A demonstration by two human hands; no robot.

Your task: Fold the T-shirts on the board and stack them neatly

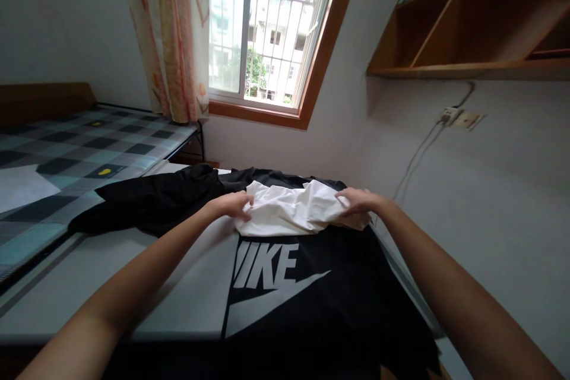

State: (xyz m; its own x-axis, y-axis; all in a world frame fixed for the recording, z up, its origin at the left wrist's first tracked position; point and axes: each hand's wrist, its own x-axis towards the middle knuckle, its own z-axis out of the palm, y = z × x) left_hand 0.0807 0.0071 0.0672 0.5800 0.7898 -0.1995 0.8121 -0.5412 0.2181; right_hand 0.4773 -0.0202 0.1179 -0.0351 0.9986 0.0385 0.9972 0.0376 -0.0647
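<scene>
A crumpled white garment (291, 208) lies bunched across the top of a black garment (347, 297) with a large light "NIKE" print and swoosh. Whether the two are parts of one shirt I cannot tell. My left hand (234, 205) grips the left edge of the white cloth, thumb and fingers curved around it. On the opposite edge my right hand (358, 200) is closed on the cloth, its index finger stretched along the top. The black garment spreads flat over the white tabletop (187, 291) and hangs down past its near edge.
More dark clothing (164, 196) lies heaped behind and to the left. A bed with a checked mattress (111, 136) stands at the left, a white sheet of paper (24, 187) on it. The wall, a cord and a socket (463, 119) are at right, below a wooden shelf (472, 18).
</scene>
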